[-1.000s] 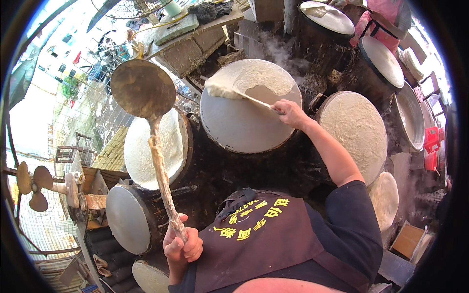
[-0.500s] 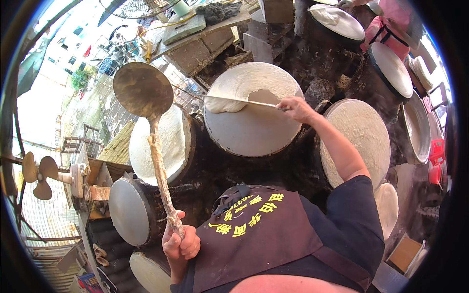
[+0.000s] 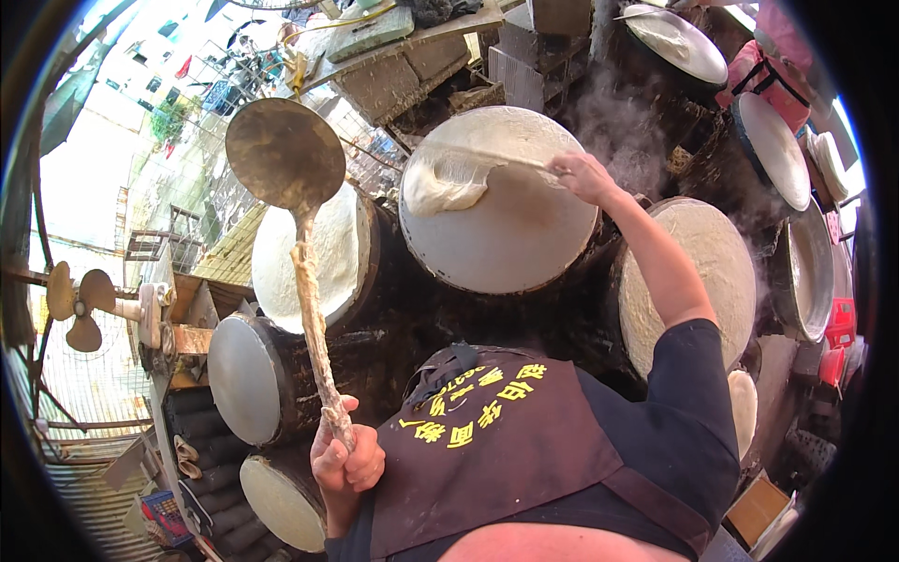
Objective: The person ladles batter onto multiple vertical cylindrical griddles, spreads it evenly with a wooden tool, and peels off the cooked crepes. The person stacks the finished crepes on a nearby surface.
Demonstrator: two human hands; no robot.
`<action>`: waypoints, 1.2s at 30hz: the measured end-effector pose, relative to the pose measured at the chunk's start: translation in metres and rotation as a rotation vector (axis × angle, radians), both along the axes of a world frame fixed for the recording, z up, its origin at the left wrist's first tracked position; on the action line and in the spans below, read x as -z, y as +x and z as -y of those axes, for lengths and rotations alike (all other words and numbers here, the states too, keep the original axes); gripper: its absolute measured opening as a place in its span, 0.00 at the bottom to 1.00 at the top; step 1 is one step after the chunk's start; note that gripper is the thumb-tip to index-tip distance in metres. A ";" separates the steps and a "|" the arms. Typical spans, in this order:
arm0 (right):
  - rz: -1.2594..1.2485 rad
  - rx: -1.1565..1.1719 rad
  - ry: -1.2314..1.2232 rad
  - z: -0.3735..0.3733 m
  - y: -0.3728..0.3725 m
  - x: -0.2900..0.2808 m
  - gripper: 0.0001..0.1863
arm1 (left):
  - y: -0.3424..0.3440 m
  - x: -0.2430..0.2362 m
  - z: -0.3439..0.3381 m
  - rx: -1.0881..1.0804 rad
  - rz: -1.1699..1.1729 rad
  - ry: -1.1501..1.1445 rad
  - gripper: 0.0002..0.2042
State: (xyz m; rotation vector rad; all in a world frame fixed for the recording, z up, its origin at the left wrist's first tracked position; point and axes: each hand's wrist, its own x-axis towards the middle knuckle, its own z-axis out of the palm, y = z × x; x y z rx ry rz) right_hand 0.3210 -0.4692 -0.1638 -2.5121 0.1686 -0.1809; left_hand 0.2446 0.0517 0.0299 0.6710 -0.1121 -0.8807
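Note:
My left hand point(image 3: 348, 459) is closed around the batter-caked handle of a large round ladle point(image 3: 286, 155), raised with its bowl at the far end. With my right hand point(image 3: 585, 178) I grip the end of a long thin scraper point(image 3: 513, 161), blurred where it reaches left across the middle griddle point(image 3: 510, 245). Pale wet batter point(image 3: 449, 192) covers the far part of that round griddle and gathers in a thick lump at its left. The near part of the surface is bare grey. The scraper's far end blends into the batter.
Batter-coated griddles stand at left point(image 3: 314, 267) and right point(image 3: 688, 281); a bare griddle point(image 3: 245, 379) is nearer left. More griddles sit far right, beside a person in pink point(image 3: 773, 75). Steam rises behind the middle griddle. A fan point(image 3: 82, 307) is at far left.
My right hand has moved away from me and the scraper has swept farther back over the batter. The left hand keeps its hold on the ladle. The whole view has shifted slightly.

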 end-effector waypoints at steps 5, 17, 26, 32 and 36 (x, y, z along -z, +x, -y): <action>-0.054 -0.188 0.003 -0.015 0.008 0.005 0.15 | -0.003 -0.001 0.001 0.000 -0.013 -0.006 0.28; -0.078 -0.250 -0.018 -0.004 -0.004 -0.011 0.15 | -0.005 -0.006 0.000 0.017 -0.001 -0.009 0.28; 0.003 -0.086 -0.077 0.006 -0.007 -0.009 0.12 | -0.016 -0.006 0.012 -0.014 -0.031 0.036 0.28; -0.013 -0.115 -0.064 0.013 -0.093 -0.028 0.13 | 0.001 -0.009 0.026 0.119 -0.086 0.035 0.28; -0.071 0.086 0.044 -0.009 -0.165 -0.060 0.13 | 0.012 0.004 0.008 0.172 -0.124 -0.008 0.29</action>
